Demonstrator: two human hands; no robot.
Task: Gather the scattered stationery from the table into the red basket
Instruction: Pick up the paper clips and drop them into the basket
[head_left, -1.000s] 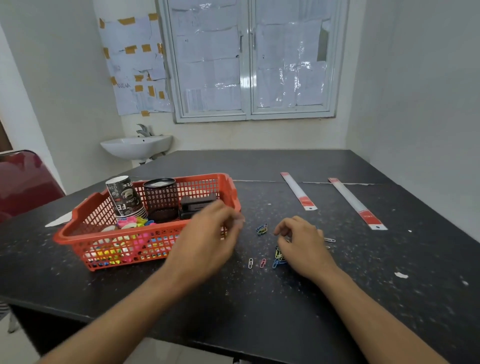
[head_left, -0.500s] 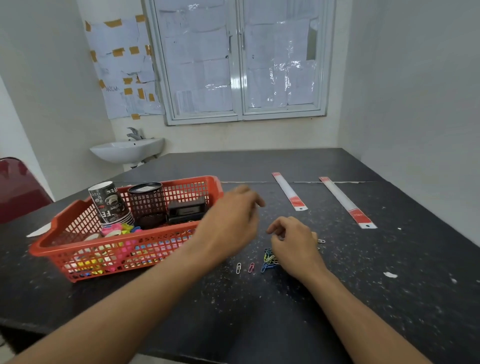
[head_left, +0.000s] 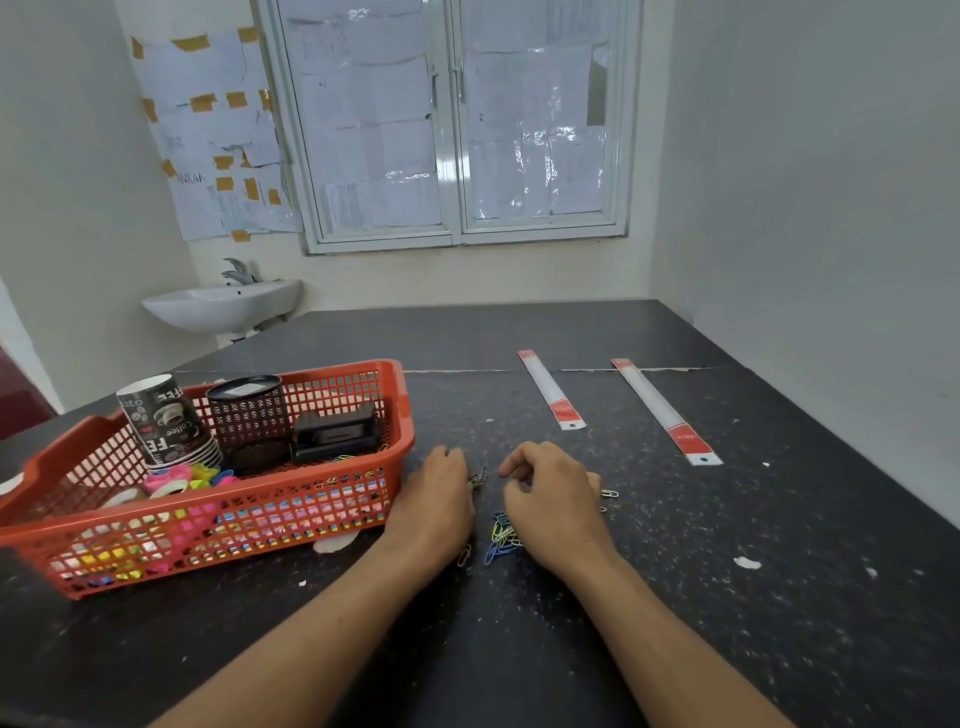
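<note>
Right of the red basket (head_left: 156, 551) near the table's (head_left: 753, 623) left edge, the left hand (head_left: 435, 501) pinches a few paper clips (head_left: 479, 477). The right hand (head_left: 553, 501) curls over the clip pile (head_left: 500, 540); its grip cannot be told

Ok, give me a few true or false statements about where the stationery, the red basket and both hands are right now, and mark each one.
1. Two rulers lie on the table, outside the red basket. True.
2. The stack of paper cups stands on the table beside the basket. False: it stands inside the basket.
3. Loose paper clips lie on the table between the left hand and the right hand. True.
4. The right hand reaches into the basket. False: it is over the table by the clips, apart from the basket.
</note>
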